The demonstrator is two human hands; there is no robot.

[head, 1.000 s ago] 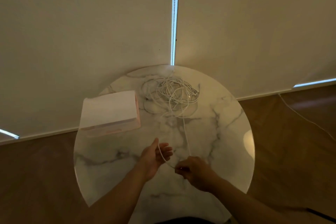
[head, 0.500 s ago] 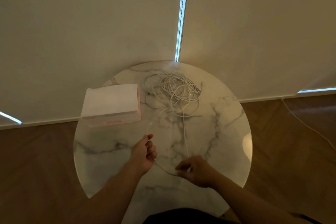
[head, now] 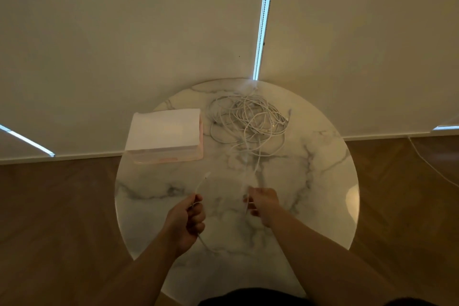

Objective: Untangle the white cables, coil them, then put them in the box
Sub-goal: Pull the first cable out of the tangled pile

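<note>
While the tangle of white cables (head: 248, 124) lies at the far side of the round marble table (head: 323, 181), just right of the lidded box (head: 165, 131), the left hand (head: 186, 221) curls round one white cable (head: 201, 185) near its free end. The blurred right hand (head: 264, 202) pinches a strand (head: 257, 166) running back to the tangle.
</note>
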